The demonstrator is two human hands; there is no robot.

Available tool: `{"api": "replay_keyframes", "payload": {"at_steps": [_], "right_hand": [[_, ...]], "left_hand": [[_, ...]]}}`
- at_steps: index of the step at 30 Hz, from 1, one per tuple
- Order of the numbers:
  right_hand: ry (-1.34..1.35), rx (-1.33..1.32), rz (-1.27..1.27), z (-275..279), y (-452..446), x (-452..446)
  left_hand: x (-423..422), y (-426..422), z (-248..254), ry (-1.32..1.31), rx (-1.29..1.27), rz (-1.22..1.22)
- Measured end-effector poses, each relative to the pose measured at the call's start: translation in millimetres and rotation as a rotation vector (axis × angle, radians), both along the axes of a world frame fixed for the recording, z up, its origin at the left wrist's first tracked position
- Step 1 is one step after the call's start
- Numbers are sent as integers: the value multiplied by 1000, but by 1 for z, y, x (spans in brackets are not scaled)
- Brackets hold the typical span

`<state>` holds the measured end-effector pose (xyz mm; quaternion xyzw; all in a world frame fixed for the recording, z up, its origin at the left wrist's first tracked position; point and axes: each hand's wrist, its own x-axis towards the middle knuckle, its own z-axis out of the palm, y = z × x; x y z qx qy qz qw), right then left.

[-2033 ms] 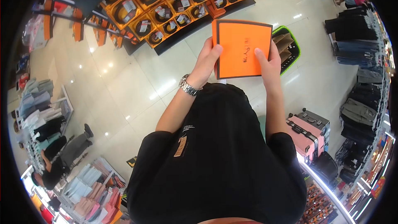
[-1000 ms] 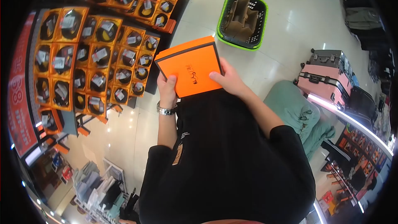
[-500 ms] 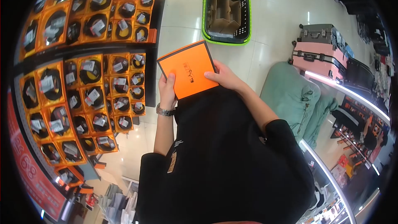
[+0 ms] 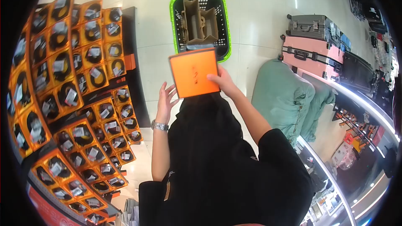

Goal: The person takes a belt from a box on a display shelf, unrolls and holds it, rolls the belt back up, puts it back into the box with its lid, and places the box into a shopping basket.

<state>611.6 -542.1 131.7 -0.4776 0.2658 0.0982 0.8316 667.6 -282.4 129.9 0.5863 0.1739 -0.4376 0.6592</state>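
An orange square box (image 4: 193,69) with a dark edge and small dark writing is held in front of my body. My right hand (image 4: 222,80) grips its right side, thumb on the top face and fingers underneath out of sight. Just left of the box, my left hand (image 4: 166,97) is open with its fingers apart, and a metal watch (image 4: 160,126) sits on that wrist. Beyond the box, a black basket with a green rim (image 4: 227,21) stands on the floor. Brown paper bags (image 4: 192,21) are inside it.
On the left, a display rack carries rows of orange boxes (image 4: 94,53) with coiled dark belts and white tags. To the right are stacked suitcases, a grey one (image 4: 312,26) over a pink one (image 4: 310,52), and large green wrapped bundles (image 4: 278,96). Pale tiles (image 4: 259,25) cover the floor.
My left hand has let go of the box and moved down and left. The box, still in my right hand, has turned straighter. The view has shifted, so the basket appears further left.
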Motion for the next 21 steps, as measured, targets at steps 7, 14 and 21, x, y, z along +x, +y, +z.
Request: {"api": "replay_keyframes", "payload": {"at_steps": [7, 14, 21], "right_hand": [[376, -653, -292, -136, -120, 54], [625, -886, 25, -267, -150, 150], [687, -1199, 312, -351, -144, 228]], "left_hand": [[-63, 32, -124, 341, 506, -69], [-104, 20, -163, 282, 561, -153], [-101, 5, -170, 366, 575, -43]]}}
